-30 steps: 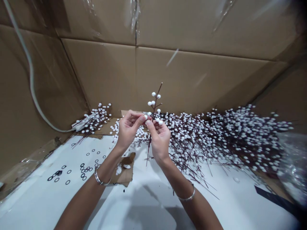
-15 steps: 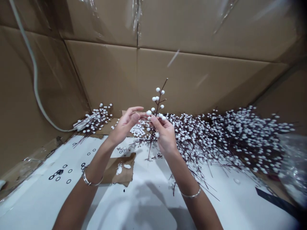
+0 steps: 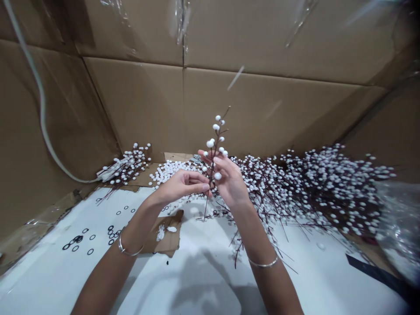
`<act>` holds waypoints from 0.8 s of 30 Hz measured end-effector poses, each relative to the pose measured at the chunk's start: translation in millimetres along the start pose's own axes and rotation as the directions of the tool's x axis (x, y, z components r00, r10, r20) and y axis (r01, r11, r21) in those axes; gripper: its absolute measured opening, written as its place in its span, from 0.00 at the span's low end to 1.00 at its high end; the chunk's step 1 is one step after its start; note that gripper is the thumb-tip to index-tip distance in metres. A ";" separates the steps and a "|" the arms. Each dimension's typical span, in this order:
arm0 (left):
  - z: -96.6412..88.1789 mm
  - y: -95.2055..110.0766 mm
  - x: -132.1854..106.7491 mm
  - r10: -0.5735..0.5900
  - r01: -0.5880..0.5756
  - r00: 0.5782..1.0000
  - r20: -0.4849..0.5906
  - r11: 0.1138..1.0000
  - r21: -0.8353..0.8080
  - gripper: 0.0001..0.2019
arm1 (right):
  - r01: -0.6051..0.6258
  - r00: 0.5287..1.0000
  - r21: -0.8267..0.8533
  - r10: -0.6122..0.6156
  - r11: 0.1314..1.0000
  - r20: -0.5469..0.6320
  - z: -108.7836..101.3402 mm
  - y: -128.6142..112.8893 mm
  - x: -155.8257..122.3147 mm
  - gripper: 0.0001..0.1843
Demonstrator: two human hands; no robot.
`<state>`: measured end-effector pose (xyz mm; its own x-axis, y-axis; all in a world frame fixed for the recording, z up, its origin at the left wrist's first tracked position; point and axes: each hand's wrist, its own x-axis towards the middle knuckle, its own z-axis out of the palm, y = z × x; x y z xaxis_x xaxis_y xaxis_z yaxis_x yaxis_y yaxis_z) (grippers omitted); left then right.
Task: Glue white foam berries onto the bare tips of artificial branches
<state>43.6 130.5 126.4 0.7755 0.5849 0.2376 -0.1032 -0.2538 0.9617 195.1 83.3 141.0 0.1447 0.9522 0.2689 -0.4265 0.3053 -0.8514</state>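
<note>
An artificial berry stem point(image 3: 215, 142) stands nearly upright between my hands, with white balls along its thin brown twigs. Low on the stem, my left hand point(image 3: 183, 186) pinches it between thumb and fingers. My right hand point(image 3: 231, 181) is around its middle, thumb in front and fingers behind; how firmly these press is hard to see. Loose white balls point(image 3: 164, 171) lie behind my left hand. Many more berry stems point(image 3: 262, 183) are heaped beyond and to the right of my right hand.
Black rings point(image 3: 78, 239) are scattered on the white tabletop point(image 3: 147, 284) at left. A cardboard piece point(image 3: 169, 243) with white scraps lies near my left wrist. A bundle of berry stems point(image 3: 126, 164) rests at the back left. Cardboard walls point(image 3: 138, 96) surround the table; a pale cable point(image 3: 42, 105) hangs at left.
My left hand has come down from beside the upper balls to pinch the lower stem. My right fingers have spread further behind the stem. The view has shifted slightly.
</note>
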 end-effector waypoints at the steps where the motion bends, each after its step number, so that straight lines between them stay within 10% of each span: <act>1: -0.4 0.6 0.0 -0.003 0.003 0.999 -0.034 1.000 -0.002 0.05 | -0.018 1.000 0.016 0.018 1.000 0.017 -2.1 -2.4 -0.1 0.16; 8: -6.5 -1.6 1.6 0.046 0.001 0.979 -0.201 0.974 0.228 0.07 | 0.089 0.994 -0.052 -0.092 0.995 -0.062 -13.8 -12.9 2.8 0.20; 18: 0.9 -17.2 8.6 0.134 -0.075 0.988 -0.082 0.860 0.504 0.04 | 0.260 0.900 -0.194 -0.310 0.946 -0.306 -20.7 -5.9 11.3 0.12; 21: -22.2 -19.2 4.6 0.057 -0.031 0.998 -0.031 0.839 0.543 0.08 | 0.244 0.908 -0.182 -0.290 0.953 -0.302 -20.8 -7.6 10.9 0.11; 24: -61.2 -39.2 -1.0 -0.046 0.180 0.978 -0.202 0.668 0.722 0.11 | 0.236 0.919 -0.152 -0.272 0.960 -0.287 -20.3 -9.1 9.8 0.09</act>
<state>8.8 187.0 96.8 0.6380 0.7393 0.2153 0.5208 -0.6203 0.5865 218.5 89.7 142.2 0.5049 0.7895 0.3491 -0.2393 0.5166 -0.8221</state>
